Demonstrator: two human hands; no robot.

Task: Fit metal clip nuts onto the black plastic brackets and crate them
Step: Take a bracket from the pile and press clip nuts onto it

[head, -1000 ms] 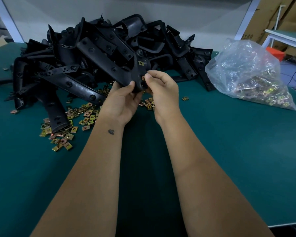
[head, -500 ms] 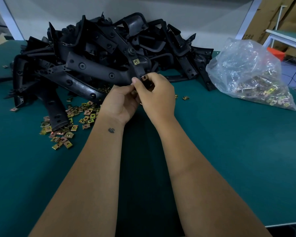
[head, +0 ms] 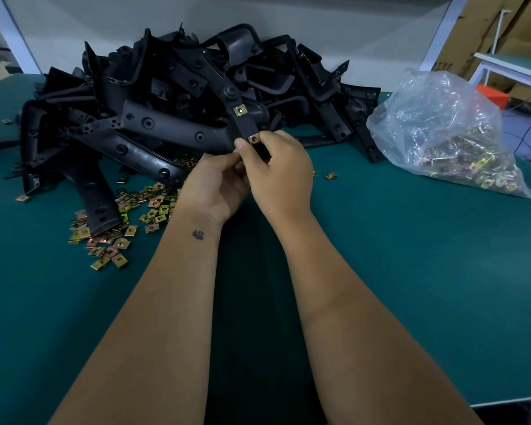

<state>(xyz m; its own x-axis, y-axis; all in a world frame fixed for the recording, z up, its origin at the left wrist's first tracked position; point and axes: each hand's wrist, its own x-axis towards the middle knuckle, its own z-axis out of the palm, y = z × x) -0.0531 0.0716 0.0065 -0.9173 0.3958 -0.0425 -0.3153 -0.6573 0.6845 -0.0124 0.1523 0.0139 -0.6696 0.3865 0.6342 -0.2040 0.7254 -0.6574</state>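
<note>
Above the green desk [head: 411, 271] my left hand [head: 213, 191] grips the near end of a black bracket [head: 244, 124] from below, fingers curled. My right hand [head: 281, 176] pinches a brass clip nut [head: 254, 138] onto that end between thumb and forefinger. Just beyond it, another nut [head: 240, 110] sits clipped on the bracket, before the bracket pile [head: 172, 96].

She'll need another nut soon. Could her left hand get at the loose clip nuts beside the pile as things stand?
Probably yes, once freed: the left hand now grips the bracket, but the loose clip nuts lie uncovered on the mat just to its left, nothing between.
</note>
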